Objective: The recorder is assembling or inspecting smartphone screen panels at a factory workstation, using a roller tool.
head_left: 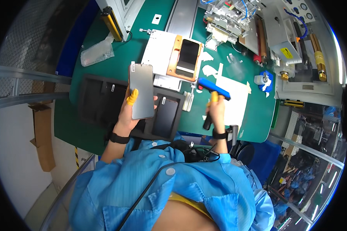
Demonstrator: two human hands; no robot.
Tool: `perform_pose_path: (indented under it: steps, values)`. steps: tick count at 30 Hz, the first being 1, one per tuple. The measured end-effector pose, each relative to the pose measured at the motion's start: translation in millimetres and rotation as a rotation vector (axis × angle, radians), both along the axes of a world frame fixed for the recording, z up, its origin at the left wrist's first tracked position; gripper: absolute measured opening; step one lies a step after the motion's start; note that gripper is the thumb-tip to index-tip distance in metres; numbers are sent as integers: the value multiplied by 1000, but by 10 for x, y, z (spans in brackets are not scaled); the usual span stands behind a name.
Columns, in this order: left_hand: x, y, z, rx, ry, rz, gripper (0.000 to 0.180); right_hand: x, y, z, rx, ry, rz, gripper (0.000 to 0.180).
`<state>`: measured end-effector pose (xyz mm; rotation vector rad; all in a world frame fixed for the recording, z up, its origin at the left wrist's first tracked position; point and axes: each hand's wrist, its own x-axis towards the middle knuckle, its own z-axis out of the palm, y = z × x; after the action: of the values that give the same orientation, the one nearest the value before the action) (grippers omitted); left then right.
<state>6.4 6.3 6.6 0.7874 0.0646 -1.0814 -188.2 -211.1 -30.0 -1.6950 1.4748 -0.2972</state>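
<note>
My left hand (126, 112) is closed round a smartphone (143, 92), with a yellow finger cot on the thumb over its grey face. A small white label sits at the phone's top edge. My right hand (217, 111), a yellow cot on one finger, grips a hand roller (216, 89) with a blue head and black handle. The roller is over the right side of the fixture and a white sheet (233, 102). A second phone lies in the orange nest (175, 56) of the white fixture plate (158, 48). Below my left hand, a black foam tray (150, 131) holds another phone (165, 115).
A metal rail (183, 17) runs back from the fixture. Machinery (229, 23) stands at the back right, beside a grey machine housing (279, 38). Bubble wrap (97, 52) lies at the left of the green table (67, 115). A blue-based bottle (260, 79) stands near the right edge.
</note>
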Motion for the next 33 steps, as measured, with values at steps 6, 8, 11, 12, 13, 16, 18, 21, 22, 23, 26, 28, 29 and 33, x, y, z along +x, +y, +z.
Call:
perform_pose_path:
  steps: [6, 8, 11, 12, 13, 16, 18, 21, 22, 23, 26, 28, 29, 33]
  values:
    - [-68, -145, -3, -150, 178, -79, 63, -424, -436, -905, -261, 324, -230, 31]
    - [-129, -237, 64, -202, 212, -80, 63, -319, -376, -758, -327, 387, -214, 34]
    - [-171, -297, 155, -287, 218, -139, 61, -608, -887, -914, -116, 222, -100, 30]
    - [-183, -336, 179, -275, 217, -144, 60, -795, -1120, -1100, -136, 146, -143, 29]
    - [-207, -358, 201, -260, 221, -150, 59, -990, -1270, -1287, -152, 74, -187, 27]
    - [-243, -372, 269, -289, 236, -166, 56, -1318, -1266, -1357, -93, 83, -435, 24]
    - [-260, -368, 288, -317, 268, -171, 56, -1475, -981, -1621, -181, 65, -437, 26]
    - [-291, -382, 354, -295, 319, -139, 57, -1333, -243, -1570, -362, 381, -393, 38]
    - [-302, -390, 325, -302, 330, -132, 56, -1282, -66, -1485, -240, 324, -440, 40]
    - [-296, -403, 311, -303, 332, -128, 56, -1225, 41, -1366, -119, 265, -486, 42]
    - [-299, -385, 286, -279, 349, -102, 56, -1244, -363, -1456, -404, 301, -411, 44]
    - [-284, -379, 256, -277, 286, -153, 57, -1362, -983, -1543, -276, 227, -413, 39]
    - [-284, -388, 253, -280, 285, -164, 57, -1312, -1163, -1443, -139, 160, -487, 36]
    - [-258, -334, 283, -284, 268, -219, 55, -1307, -1177, -1615, -268, 203, -632, 34]
